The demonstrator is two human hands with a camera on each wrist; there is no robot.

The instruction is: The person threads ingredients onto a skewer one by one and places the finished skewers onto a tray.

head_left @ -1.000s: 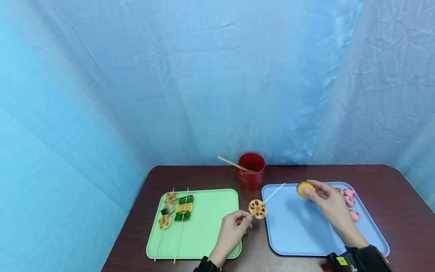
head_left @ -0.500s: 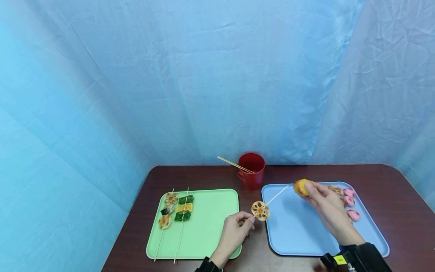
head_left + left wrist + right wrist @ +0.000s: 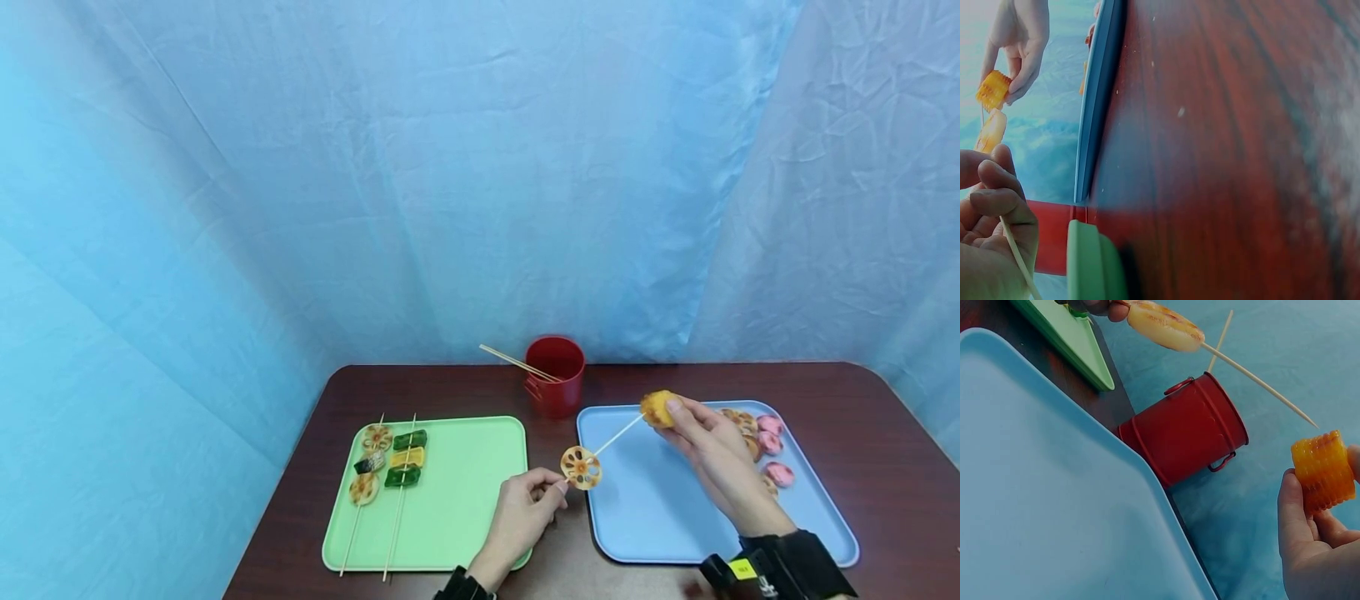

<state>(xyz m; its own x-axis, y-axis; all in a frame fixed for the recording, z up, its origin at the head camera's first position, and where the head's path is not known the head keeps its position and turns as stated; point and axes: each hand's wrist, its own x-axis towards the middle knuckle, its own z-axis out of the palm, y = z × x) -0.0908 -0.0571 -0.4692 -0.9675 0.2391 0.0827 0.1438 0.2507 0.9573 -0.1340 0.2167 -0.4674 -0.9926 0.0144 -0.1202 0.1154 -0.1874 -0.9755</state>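
Observation:
My left hand [image 3: 521, 514] pinches a thin wooden skewer [image 3: 1263, 384] between thumb and fingers. One lotus root slice [image 3: 581, 467] is threaded on it, just beyond the fingertips. The skewer's bare end slants up and right over the blue tray [image 3: 660, 517]. Between thumb and fingers of my right hand [image 3: 716, 467] is a yellow corn piece [image 3: 1324, 472]. In the right wrist view the skewer's pointed tip lies right by the corn's edge; contact is hard to judge. Behind the right hand, pink pieces [image 3: 770, 442] and more lotus slices [image 3: 741, 421] lie on the tray, partly covered.
On the left, a green tray [image 3: 472, 500] bears two loaded skewers, one with lotus slices [image 3: 364, 489], one with green and yellow pieces [image 3: 407, 458]. A red bucket [image 3: 558, 392] with loose skewers [image 3: 517, 363] stands at the back. Blue cloth [image 3: 480, 183] hangs behind the table.
My right hand has brought the corn piece leftward and turned it. My left hand has shifted slightly right with the skewer, so the tip and the corn are now close together.

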